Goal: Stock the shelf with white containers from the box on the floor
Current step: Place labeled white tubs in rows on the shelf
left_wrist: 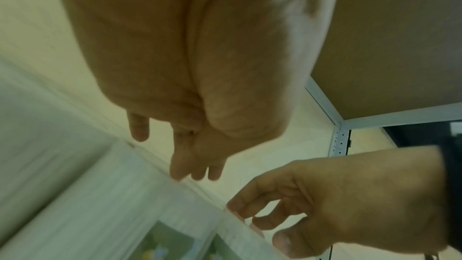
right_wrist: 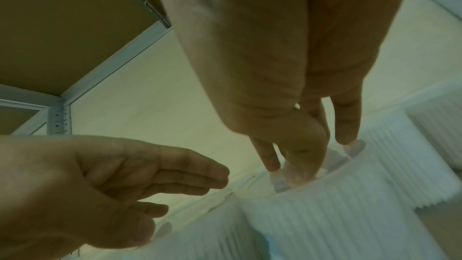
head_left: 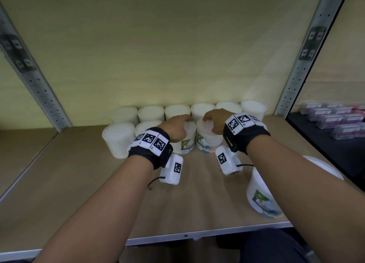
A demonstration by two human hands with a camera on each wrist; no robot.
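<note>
Head view — fingers [head_left: 187,119] behind knuckles

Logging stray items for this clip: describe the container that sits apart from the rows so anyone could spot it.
Start at the wooden shelf board and follow its front edge toward the right upright. There, under the right forearm, stands the lone white container. Unlike the tubs grouped at the back wall, it stands by itself near the front edge, its green-and-blue label facing out.
</note>
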